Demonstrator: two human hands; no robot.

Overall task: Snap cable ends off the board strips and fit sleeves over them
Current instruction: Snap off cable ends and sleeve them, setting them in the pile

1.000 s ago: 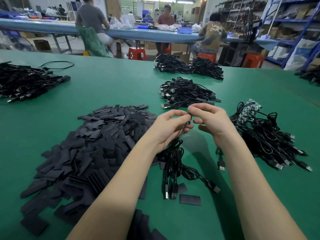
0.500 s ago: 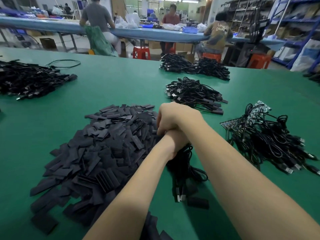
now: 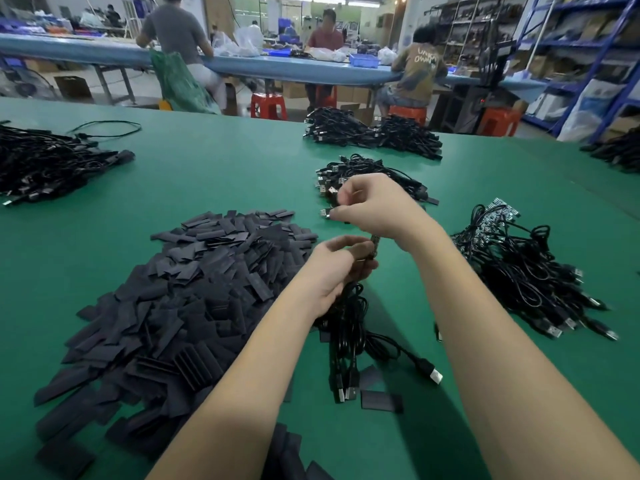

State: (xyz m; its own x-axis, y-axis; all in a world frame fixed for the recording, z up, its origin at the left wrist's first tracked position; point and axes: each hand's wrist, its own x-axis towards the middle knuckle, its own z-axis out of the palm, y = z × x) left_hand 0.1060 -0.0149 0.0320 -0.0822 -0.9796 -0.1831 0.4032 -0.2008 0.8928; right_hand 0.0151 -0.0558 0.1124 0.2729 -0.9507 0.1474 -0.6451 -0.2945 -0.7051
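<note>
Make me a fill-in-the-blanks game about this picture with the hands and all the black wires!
1. The table top is the colour ____.
2. The big heap of flat black sleeves lies on the person's ____ side.
3. The left hand grips a bunch of black ____.
4. The stools by the far bench are the colour ____.

Missing words: green; left; cables; red

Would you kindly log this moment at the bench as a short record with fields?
surface: green table
left hand: holds cable bundle
right hand: grip pinches something small, unclear what
sleeve pile: left of the hands
board-strip cables: heap to the right
loose sleeve: near the bundle's plugs
</note>
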